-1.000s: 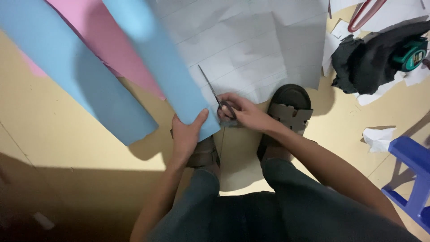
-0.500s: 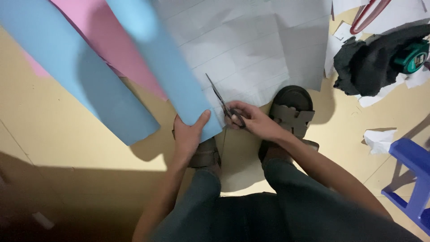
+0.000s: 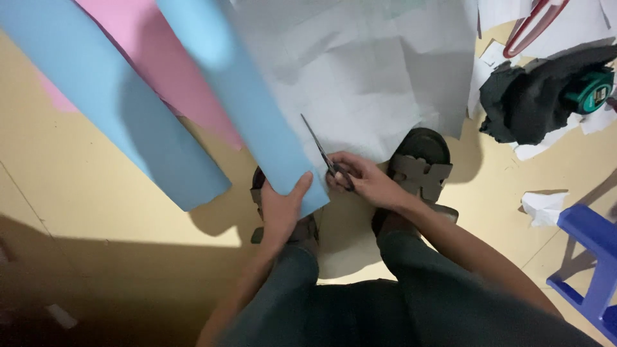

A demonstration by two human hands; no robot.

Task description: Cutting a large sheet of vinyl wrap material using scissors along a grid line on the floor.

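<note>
My left hand (image 3: 283,205) grips the near end of a long blue paper strip (image 3: 244,109) that runs up and away to the top of the view. My right hand (image 3: 363,180) holds a pair of dark scissors (image 3: 324,157), blades pointing up-left along the right edge of that strip. A large creased white paper sheet (image 3: 373,71) lies on the floor behind the scissors. Both my feet are in dark sandals (image 3: 421,170); the left one is mostly hidden under my left hand.
A second blue strip (image 3: 109,109) and a pink sheet (image 3: 160,71) lie at the left on the tan floor. A black cloth (image 3: 527,96) with a green tape measure (image 3: 588,90) is at the upper right. A blue plastic stool (image 3: 594,257) and crumpled white paper (image 3: 540,205) stand at the right.
The scissors have moved slightly up along the blue strip's edge and the view has shifted a little. My left hand keeps its hold on the strip's end.
</note>
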